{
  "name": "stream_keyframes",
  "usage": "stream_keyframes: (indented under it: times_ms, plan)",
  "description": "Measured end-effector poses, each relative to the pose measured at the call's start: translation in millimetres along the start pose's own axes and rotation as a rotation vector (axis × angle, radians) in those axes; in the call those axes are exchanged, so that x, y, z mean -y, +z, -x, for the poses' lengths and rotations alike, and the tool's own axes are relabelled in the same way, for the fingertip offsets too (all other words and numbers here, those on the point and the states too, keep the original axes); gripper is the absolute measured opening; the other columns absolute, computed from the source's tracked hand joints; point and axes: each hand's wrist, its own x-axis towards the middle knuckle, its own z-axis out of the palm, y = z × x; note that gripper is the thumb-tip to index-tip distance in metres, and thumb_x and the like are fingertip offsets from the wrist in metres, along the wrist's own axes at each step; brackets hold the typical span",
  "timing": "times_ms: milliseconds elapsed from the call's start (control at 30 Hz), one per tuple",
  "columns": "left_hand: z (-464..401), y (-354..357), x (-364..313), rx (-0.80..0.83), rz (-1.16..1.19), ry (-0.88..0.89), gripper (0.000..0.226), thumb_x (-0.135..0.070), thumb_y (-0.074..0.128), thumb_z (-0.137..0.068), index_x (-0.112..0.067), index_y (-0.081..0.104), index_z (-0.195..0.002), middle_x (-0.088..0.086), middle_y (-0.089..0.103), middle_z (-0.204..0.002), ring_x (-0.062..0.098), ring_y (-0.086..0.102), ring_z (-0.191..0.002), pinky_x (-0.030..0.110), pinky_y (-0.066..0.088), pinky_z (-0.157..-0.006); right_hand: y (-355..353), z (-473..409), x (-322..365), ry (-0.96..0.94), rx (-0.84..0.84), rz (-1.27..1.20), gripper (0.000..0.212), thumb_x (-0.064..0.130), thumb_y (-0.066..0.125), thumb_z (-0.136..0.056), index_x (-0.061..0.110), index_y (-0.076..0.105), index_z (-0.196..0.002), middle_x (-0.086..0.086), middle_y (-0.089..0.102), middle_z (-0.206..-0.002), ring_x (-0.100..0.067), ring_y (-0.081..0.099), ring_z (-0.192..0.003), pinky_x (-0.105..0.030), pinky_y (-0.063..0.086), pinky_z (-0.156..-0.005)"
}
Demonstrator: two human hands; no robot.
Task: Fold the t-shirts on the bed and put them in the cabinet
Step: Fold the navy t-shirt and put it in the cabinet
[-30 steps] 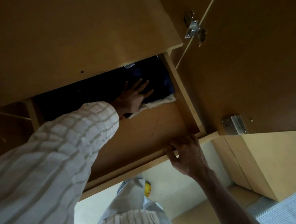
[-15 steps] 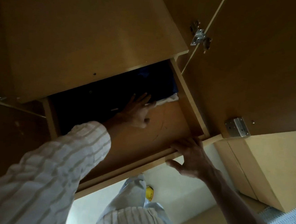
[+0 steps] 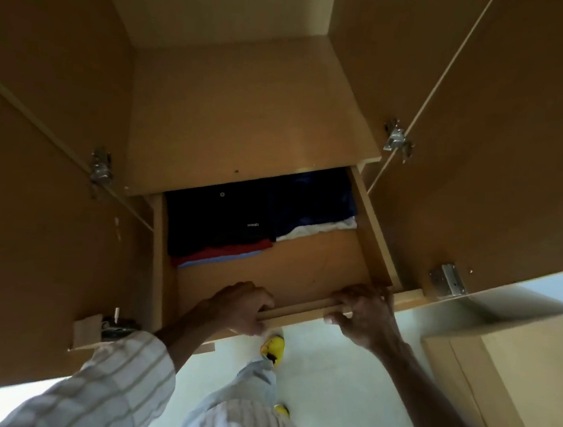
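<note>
Wooden drawer [image 3: 268, 267] open | left hand [image 3: 240, 307], right hand [image 3: 361, 312]: each grip closed on front rail [image 3: 305, 310] | folded t-shirts [image 3: 238, 223] sit rearward | push evenly, squarely.

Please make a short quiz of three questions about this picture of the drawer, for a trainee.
1. True or false: both hands grip the front edge of the drawer.
2. Which colour shows at the bottom of the left stack of folded t-shirts? A) green B) light blue C) yellow
3. Fill in: under the dark blue shirts of the right stack lies a ____ one.

Key
1. True: the left hand and the right hand both hold the front edge.
2. B, below a red layer.
3. white
</note>
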Motion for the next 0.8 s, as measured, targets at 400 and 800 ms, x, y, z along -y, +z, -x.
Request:
stream_keyframes:
  times_ms: [400,800]
  plan:
    - [-6,-14,6,-0.159,-0.195,0.040,0.014,-0.037,0.059,-0.081,-0.024,0.055,-0.082,-0.002,0.066,-0.082,0.021,0.064,-0.082,0.030,0.048,-0.069,-82,-131,30,-0.061,-0.039,-0.086,0.062,0.033,0.052,-0.100,0.017,0.028,-0.155,-0.006,0.032,-0.159,-0.026,0.031,-0.145,-0.037,0.032,-0.116]
    - [-44,-52,54,-0.421,-0.223,0.047,0.025,-0.038,0.052,-0.088,-0.028,0.061,-0.109,-0.005,0.069,-0.104,0.021,0.066,-0.094,0.030,0.048,-0.074,-114,-237,27,-0.055,-0.021,0.180,0.061,0.029,0.038,-0.104,0.017,0.013,-0.158,-0.009,0.010,-0.166,-0.029,0.012,-0.152,-0.041,0.021,-0.121]
